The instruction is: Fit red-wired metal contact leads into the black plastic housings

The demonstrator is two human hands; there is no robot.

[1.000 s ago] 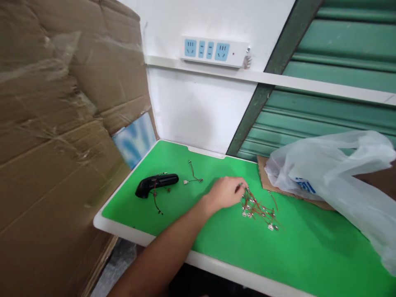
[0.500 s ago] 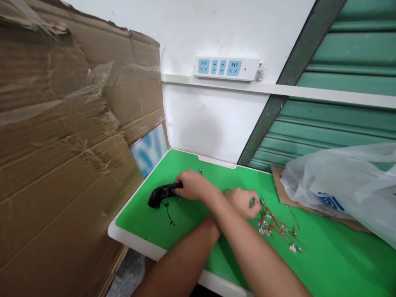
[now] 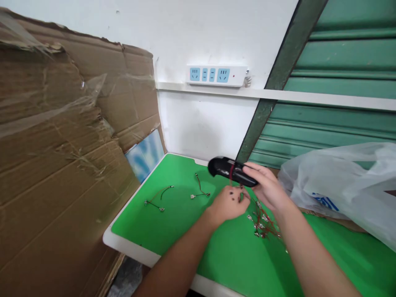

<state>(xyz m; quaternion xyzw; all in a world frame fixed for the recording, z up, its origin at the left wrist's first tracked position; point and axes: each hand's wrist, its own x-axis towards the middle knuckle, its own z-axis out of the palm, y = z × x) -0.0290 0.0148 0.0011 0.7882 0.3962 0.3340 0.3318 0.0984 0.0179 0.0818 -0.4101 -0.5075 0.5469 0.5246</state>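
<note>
My right hand (image 3: 267,185) is closed around one end of a black, glossy, curved plastic casing (image 3: 221,167), holding it tilted above the table. A dark red wire (image 3: 231,171) crosses the casing and hangs below it. Just under the casing is my left hand (image 3: 225,204), with fingers curled and tips pressed together; what they pinch, if anything, cannot be made out. Small dark wire ends show against that hand. Beside it to the right lies a loose pile of red wires with small silvery connectors (image 3: 262,225), partly behind my right forearm.
Two thin wire pieces with small end parts lie on the green tabletop (image 3: 173,235), one at left (image 3: 154,205), another further back (image 3: 200,195). Cardboard (image 3: 62,165) walls the left side. A white plastic bag (image 3: 337,177) sits at right. A socket strip (image 3: 216,76) hangs on the wall.
My right hand has lifted the black casing off the left of the table and carried it right, uncrossing my arms. My left hand has stayed near the pile. Wire pieces at left are now uncovered.
</note>
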